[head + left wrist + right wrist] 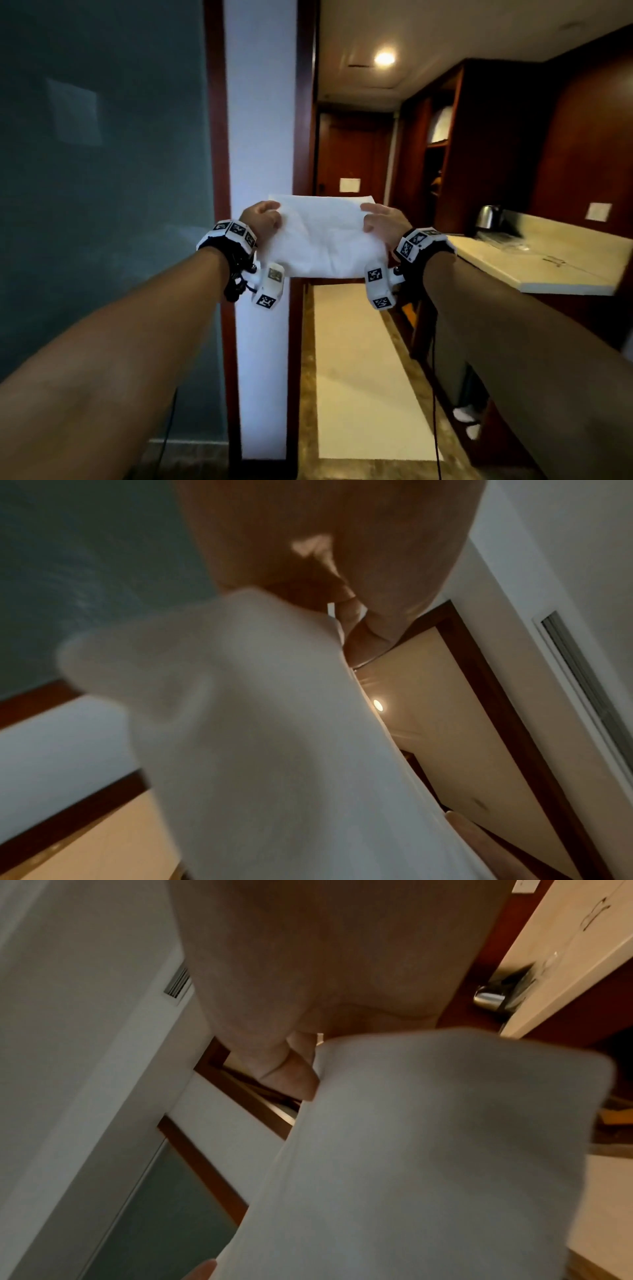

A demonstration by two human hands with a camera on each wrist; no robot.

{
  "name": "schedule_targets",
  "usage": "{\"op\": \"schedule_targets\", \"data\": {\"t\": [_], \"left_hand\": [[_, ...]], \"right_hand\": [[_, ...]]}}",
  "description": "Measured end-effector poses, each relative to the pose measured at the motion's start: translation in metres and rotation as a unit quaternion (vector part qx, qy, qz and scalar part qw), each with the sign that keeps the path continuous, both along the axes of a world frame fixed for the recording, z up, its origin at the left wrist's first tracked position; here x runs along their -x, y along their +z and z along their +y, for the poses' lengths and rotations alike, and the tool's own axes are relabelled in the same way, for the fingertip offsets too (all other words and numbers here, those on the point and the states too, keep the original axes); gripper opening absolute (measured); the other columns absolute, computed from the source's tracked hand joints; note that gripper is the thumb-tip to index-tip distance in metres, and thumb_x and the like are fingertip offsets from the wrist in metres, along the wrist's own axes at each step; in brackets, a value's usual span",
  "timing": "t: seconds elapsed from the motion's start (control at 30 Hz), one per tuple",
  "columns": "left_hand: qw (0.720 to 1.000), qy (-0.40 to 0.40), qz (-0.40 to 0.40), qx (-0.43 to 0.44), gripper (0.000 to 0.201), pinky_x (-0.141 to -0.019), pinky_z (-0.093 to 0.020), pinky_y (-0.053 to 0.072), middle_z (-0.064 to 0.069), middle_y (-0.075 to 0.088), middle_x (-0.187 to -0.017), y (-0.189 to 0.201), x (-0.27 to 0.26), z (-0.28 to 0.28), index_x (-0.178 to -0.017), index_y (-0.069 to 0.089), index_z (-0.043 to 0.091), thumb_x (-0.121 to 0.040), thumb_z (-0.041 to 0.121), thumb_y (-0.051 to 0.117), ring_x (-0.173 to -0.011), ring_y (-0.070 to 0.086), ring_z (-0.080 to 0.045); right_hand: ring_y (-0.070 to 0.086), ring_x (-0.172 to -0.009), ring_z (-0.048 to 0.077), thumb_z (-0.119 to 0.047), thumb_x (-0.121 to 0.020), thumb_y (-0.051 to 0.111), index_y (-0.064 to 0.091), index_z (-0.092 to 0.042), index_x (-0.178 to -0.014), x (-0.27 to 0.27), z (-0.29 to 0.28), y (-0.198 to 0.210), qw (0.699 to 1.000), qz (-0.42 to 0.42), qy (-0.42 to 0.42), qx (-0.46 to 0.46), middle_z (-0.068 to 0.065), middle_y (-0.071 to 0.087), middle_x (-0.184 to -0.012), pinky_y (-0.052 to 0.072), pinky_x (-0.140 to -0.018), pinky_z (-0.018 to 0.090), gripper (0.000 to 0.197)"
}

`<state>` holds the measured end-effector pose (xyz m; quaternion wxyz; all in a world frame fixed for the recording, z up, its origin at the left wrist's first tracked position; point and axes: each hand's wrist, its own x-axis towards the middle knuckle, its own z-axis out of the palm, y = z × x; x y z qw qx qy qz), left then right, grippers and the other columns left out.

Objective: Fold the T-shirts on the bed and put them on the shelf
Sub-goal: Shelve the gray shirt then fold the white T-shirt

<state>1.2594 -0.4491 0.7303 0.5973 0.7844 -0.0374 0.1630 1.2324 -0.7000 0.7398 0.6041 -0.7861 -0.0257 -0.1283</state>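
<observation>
A folded white T-shirt (322, 236) is held flat in the air at chest height, in front of a doorway. My left hand (262, 219) grips its left edge, thumb on top and fingers underneath. My right hand (383, 221) grips its right edge the same way. In the left wrist view the white T-shirt (274, 737) fills the frame below my palm (325, 547). The right wrist view shows the T-shirt (428, 1150) with my thumb (291, 1077) against its edge. An open wooden wardrobe with shelves (435, 147) stands ahead on the right, with something white on an upper shelf.
A white pillar with dark wood trim (260, 137) stands just left of the doorway. To the right is a pale stone counter (548, 260) with a steel kettle (488, 216). A hallway with a light floor strip (356, 377) leads to a wooden door (352, 154). Dark glass wall (102, 171) on the left.
</observation>
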Motion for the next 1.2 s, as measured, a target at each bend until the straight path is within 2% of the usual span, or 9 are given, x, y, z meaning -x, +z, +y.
{"op": "schedule_targets", "data": {"t": [0.2,0.3,0.4,0.6,0.77,0.83,0.93,1.07,1.2], "left_hand": [[0.998,-0.055,0.003,0.021,0.04,-0.059,-0.023,0.048,-0.007,0.063,-0.098,0.023,-0.096,-0.059,-0.119,0.064,0.02,-0.083,0.006,0.053,-0.07,0.056,-0.014],[0.996,-0.084,-0.006,0.016,0.039,-0.059,-0.023,0.046,-0.007,0.061,-0.103,0.03,-0.148,-0.097,-0.121,0.063,0.018,-0.085,0.005,0.053,-0.083,0.056,-0.019],[0.993,-0.117,-0.002,0.023,0.04,-0.059,-0.022,0.046,-0.01,0.061,-0.103,0.03,-0.202,-0.134,-0.123,0.062,0.014,-0.085,0.003,0.054,-0.076,0.055,-0.018],[0.989,-0.146,-0.01,0.028,0.041,-0.069,-0.023,0.047,-0.009,0.061,-0.105,0.028,-0.334,-0.228,-0.123,0.061,0.016,-0.084,0.003,0.057,-0.088,0.056,-0.021],[0.988,-0.148,-0.014,0.052,0.038,-0.046,-0.01,0.044,-0.005,0.061,-0.094,0.042,-0.449,-0.307,-0.119,0.062,0.015,-0.085,-0.001,0.055,-0.064,0.052,-0.01],[0.987,-0.151,-0.015,0.055,0.035,-0.048,-0.011,0.043,-0.004,0.06,-0.098,0.048,-0.494,-0.333,-0.113,0.063,0.018,-0.084,-0.001,0.055,-0.064,0.052,-0.008],[0.987,-0.148,-0.032,0.05,0.039,-0.053,-0.013,0.043,-0.003,0.06,-0.104,0.057,-0.556,-0.367,-0.119,0.063,0.015,-0.085,0.0,0.054,-0.08,0.056,-0.014],[0.986,-0.154,-0.038,0.054,0.04,-0.049,-0.008,0.042,-0.005,0.06,-0.104,0.061,-0.651,-0.412,-0.117,0.063,0.015,-0.084,-0.005,0.051,-0.085,0.055,-0.014],[0.984,-0.168,-0.035,0.055,0.045,-0.063,-0.018,0.043,-0.015,0.062,-0.115,0.059,-0.758,-0.453,-0.122,0.061,0.01,-0.083,-0.009,0.049,-0.094,0.054,-0.02]], "right_hand": [[0.062,-0.078,0.022,0.0,-0.078,0.056,0.063,-0.016,-0.124,-0.069,-0.05,0.023,0.998,-0.009,-0.068,-0.005,0.003,0.065,-0.088,0.051,-0.07,0.03,0.049],[0.059,-0.07,0.017,-0.001,-0.08,0.055,0.062,-0.019,-0.125,-0.111,-0.083,0.026,0.994,-0.017,-0.107,0.004,0.0,0.063,-0.084,0.049,-0.062,0.025,0.049],[0.061,-0.073,0.015,-0.002,-0.081,0.053,0.059,-0.02,-0.131,-0.157,-0.12,0.022,0.992,-0.027,-0.122,0.025,0.002,0.064,-0.096,0.05,-0.061,0.022,0.053],[0.057,-0.062,0.009,-0.001,-0.082,0.05,0.059,-0.019,-0.13,-0.274,-0.209,0.02,0.986,-0.049,-0.158,0.012,-0.003,0.063,-0.08,0.044,-0.043,0.012,0.051],[0.054,-0.048,0.001,-0.002,-0.082,0.051,0.06,-0.019,-0.13,-0.387,-0.286,0.037,0.983,-0.05,-0.172,0.029,-0.005,0.059,-0.074,0.04,-0.04,0.012,0.051],[0.054,-0.045,0.001,0.0,-0.081,0.051,0.06,-0.019,-0.13,-0.431,-0.312,0.045,0.982,-0.056,-0.173,0.04,-0.005,0.059,-0.073,0.042,-0.043,0.014,0.053],[0.058,-0.062,0.01,0.0,-0.079,0.052,0.06,-0.022,-0.129,-0.495,-0.348,0.053,0.984,-0.059,-0.163,0.04,0.0,0.066,-0.086,0.047,-0.053,0.02,0.056],[0.061,-0.071,0.013,-0.001,-0.077,0.053,0.061,-0.023,-0.13,-0.588,-0.393,0.055,0.984,-0.064,-0.164,0.041,0.005,0.068,-0.103,0.05,-0.059,0.023,0.058],[0.061,-0.081,0.018,0.003,-0.075,0.052,0.06,-0.019,-0.131,-0.688,-0.432,0.053,0.981,-0.081,-0.172,0.037,0.006,0.068,-0.101,0.052,-0.072,0.03,0.061]]}}
